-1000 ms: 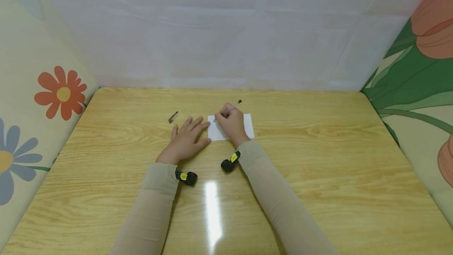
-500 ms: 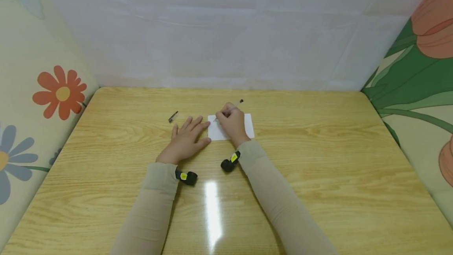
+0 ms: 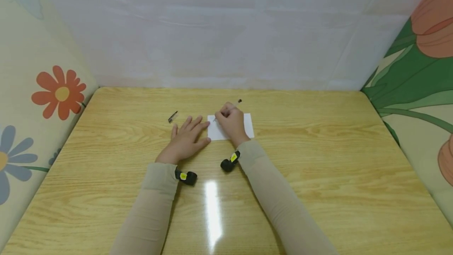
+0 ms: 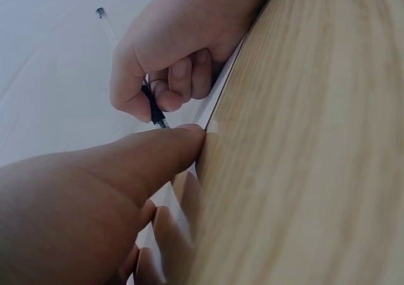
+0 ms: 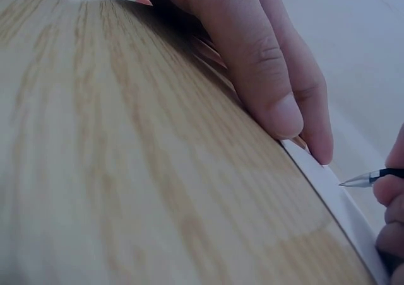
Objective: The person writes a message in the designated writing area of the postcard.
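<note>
A small white sheet of paper (image 3: 249, 126) lies on the wooden table. My right hand (image 3: 232, 124) rests over it and pinches a clear-barrelled pen (image 4: 153, 103) with a black grip. In the right wrist view the pen's silver tip (image 5: 356, 181) points down at the paper, close to its surface. My left hand (image 3: 184, 141) lies flat with spread fingers; its thumb and index fingertips press the paper's left edge. The right wrist view shows the left thumb (image 5: 287, 116) right on the paper's corner.
A pen cap (image 3: 172, 117) with a dark clip lies on the table (image 3: 318, 148) beyond the left fingers. Behind the table hangs a white cloth (image 3: 226, 42). Flower-patterned panels (image 3: 21, 89) stand at both sides. Each wrist wears a small black camera (image 3: 191, 178).
The right hand and the pen shift very slightly right and then back left over the paper. My left hand, the paper and the cap keep their places.
</note>
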Motion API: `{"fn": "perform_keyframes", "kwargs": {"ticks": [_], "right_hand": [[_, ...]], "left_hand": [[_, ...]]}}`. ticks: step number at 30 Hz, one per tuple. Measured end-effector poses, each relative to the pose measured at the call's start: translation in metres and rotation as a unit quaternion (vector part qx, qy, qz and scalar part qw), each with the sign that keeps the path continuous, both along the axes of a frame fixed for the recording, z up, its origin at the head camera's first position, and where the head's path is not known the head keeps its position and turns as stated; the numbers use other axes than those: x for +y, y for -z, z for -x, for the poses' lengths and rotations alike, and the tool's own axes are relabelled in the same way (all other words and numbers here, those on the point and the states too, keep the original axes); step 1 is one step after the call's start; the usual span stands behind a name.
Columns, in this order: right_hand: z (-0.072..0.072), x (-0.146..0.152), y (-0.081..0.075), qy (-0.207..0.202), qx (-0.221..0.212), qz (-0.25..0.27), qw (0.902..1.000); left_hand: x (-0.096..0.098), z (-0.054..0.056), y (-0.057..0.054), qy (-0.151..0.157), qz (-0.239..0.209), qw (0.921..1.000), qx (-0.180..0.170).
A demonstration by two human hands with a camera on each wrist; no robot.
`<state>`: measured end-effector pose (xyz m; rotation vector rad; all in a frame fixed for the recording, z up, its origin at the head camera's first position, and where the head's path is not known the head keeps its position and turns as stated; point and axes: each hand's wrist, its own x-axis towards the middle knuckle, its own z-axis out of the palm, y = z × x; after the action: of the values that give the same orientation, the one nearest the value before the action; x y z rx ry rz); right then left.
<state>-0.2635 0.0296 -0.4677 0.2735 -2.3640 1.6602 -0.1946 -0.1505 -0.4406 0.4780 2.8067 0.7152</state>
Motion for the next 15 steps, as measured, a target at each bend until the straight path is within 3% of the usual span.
{"fn": "perform_keyframes", "kwargs": {"ticks": [15], "right_hand": [[-0.0002, 0.0008, -0.0001, -0.003, 0.005, 0.001, 1.0]], "left_hand": [[0.0002, 0.0002, -0.0005, -0.001, 0.005, 1.0, 0.0]]}}
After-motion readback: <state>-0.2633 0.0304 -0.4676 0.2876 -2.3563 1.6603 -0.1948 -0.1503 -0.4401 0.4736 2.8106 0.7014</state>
